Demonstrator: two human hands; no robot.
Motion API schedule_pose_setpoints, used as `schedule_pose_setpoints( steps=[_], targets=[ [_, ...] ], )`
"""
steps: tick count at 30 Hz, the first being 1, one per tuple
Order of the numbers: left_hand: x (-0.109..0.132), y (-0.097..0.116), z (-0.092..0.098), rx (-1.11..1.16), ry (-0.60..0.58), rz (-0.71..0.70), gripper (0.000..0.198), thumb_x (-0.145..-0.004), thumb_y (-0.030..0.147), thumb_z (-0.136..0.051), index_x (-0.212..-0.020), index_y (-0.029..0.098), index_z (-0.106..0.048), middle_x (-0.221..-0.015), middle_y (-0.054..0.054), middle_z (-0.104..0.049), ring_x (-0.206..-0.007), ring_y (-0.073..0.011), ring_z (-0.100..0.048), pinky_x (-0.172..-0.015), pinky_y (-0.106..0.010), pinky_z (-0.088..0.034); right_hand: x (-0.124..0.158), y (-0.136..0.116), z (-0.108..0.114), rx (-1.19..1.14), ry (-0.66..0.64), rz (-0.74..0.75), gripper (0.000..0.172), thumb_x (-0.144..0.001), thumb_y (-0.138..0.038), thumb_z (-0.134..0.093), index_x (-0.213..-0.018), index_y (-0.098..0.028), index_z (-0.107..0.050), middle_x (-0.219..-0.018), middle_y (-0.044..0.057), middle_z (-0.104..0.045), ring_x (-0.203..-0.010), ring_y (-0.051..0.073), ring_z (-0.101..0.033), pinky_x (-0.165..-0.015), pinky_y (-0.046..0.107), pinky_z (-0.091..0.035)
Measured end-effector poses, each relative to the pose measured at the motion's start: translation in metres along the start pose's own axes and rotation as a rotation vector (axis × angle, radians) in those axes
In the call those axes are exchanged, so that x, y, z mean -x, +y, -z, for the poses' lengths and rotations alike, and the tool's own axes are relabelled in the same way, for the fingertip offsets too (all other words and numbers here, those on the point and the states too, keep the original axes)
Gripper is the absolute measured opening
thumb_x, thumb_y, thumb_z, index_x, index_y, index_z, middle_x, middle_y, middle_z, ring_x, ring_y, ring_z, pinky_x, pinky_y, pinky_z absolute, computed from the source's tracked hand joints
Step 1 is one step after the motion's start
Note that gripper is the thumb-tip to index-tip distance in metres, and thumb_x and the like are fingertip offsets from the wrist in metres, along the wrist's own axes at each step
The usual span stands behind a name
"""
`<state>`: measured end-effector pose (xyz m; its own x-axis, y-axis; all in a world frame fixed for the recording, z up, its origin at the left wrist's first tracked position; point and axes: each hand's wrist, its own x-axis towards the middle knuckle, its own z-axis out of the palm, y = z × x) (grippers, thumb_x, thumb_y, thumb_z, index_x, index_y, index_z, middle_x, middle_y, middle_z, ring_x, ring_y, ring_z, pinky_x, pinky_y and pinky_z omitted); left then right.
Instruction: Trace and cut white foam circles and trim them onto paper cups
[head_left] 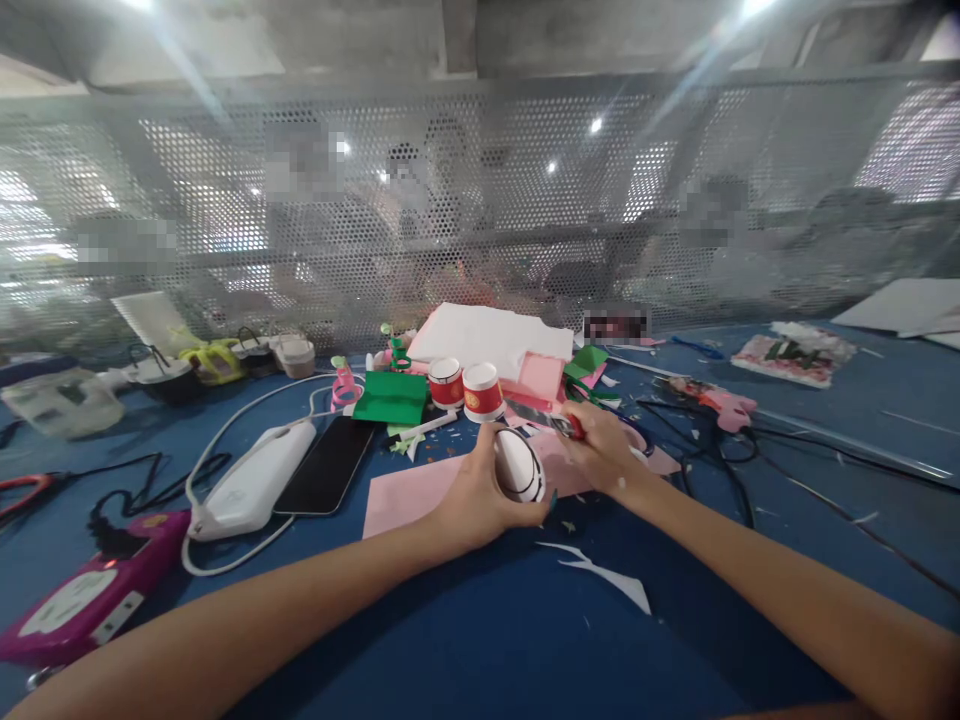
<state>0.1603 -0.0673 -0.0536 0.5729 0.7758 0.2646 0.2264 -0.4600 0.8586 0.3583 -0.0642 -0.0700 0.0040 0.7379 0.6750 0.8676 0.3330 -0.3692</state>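
Note:
My left hand point(480, 495) is wrapped round a white paper cup point(519, 466) lying on its side, with dark lines on its wall. Just right of it, my right hand point(604, 450) is closed on a pair of scissors point(551, 421) with a red handle, the blades pointing left above the cup. Both hands hover over a pink paper sheet point(409, 492) on the blue table point(480, 630). Two red-and-white paper cups point(482, 391) stand upright just behind.
A black phone point(326, 465) and a white power bank point(255, 478) with cable lie to the left. Green paper point(391, 397), white sheets point(491, 335) and scraps sit behind. A pink glue gun point(716, 402) and black cables lie right. A perforated metal screen point(480, 200) closes the back.

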Motion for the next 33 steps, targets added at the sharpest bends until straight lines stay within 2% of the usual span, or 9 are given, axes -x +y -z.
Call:
schedule_pose_setpoints(
  steps=[6,9,14,18,25,33],
  targets=[
    [-0.002,-0.003,-0.002,0.191,-0.009,-0.010,0.056,-0.064,0.027,-0.074,-0.106,0.023,-0.037,-0.080,0.005,-0.057,-0.069,-0.0117,-0.055,-0.064,-0.024,-0.047,0.001,0.005,0.001,-0.045,-0.083,0.209,0.017,-0.073,-0.020,-0.043,-0.063,-0.024,-0.030,-0.058,0.001,-0.042,-0.059,0.017,-0.039,-0.058,0.030,-0.028],
    [-0.001,0.002,-0.001,0.233,0.000,0.001,0.054,-0.063,0.025,-0.074,-0.102,0.023,-0.037,-0.080,0.005,-0.055,-0.070,-0.0120,-0.055,-0.064,-0.025,-0.046,0.002,0.005,-0.004,-0.052,-0.076,0.242,0.015,-0.075,-0.021,-0.042,-0.063,-0.024,-0.032,-0.059,0.002,-0.044,-0.060,0.018,-0.039,-0.059,0.030,-0.029],
    [-0.001,0.006,0.000,0.244,-0.011,0.003,0.058,-0.061,0.025,-0.074,-0.104,0.023,-0.035,-0.080,0.005,-0.054,-0.074,-0.0135,-0.055,-0.068,-0.027,-0.046,0.004,0.008,-0.010,-0.041,-0.084,0.269,0.009,-0.064,-0.017,-0.044,-0.064,-0.023,-0.037,-0.060,0.003,-0.048,-0.061,0.018,-0.040,-0.059,0.030,-0.028],
    [-0.001,0.005,0.000,0.208,-0.006,0.010,0.057,-0.060,0.024,-0.074,-0.103,0.023,-0.037,-0.078,0.006,-0.052,-0.071,-0.0121,-0.052,-0.066,-0.026,-0.044,0.006,0.008,-0.011,-0.013,-0.079,0.249,0.007,-0.063,-0.017,-0.044,-0.065,-0.023,-0.039,-0.061,0.003,-0.049,-0.062,0.019,-0.041,-0.060,0.030,-0.028],
    [-0.001,-0.002,0.000,0.116,-0.002,-0.016,0.054,-0.063,0.026,-0.074,-0.105,0.022,-0.041,-0.081,0.003,-0.057,-0.074,-0.0146,-0.056,-0.068,-0.028,-0.046,0.008,0.001,-0.011,0.052,-0.085,0.174,0.005,-0.063,-0.018,-0.044,-0.065,-0.022,-0.043,-0.062,0.005,-0.052,-0.065,0.020,-0.043,-0.062,0.031,-0.030],
    [-0.003,-0.003,-0.003,0.086,-0.012,-0.055,0.046,-0.065,0.023,-0.072,-0.098,0.021,-0.042,-0.078,0.005,-0.052,-0.072,-0.0133,-0.055,-0.067,-0.027,-0.045,0.006,-0.007,-0.009,0.084,-0.107,0.114,0.005,-0.066,-0.017,-0.044,-0.066,-0.020,-0.047,-0.065,0.007,-0.055,-0.067,0.021,-0.045,-0.063,0.032,-0.031]
  ],
)
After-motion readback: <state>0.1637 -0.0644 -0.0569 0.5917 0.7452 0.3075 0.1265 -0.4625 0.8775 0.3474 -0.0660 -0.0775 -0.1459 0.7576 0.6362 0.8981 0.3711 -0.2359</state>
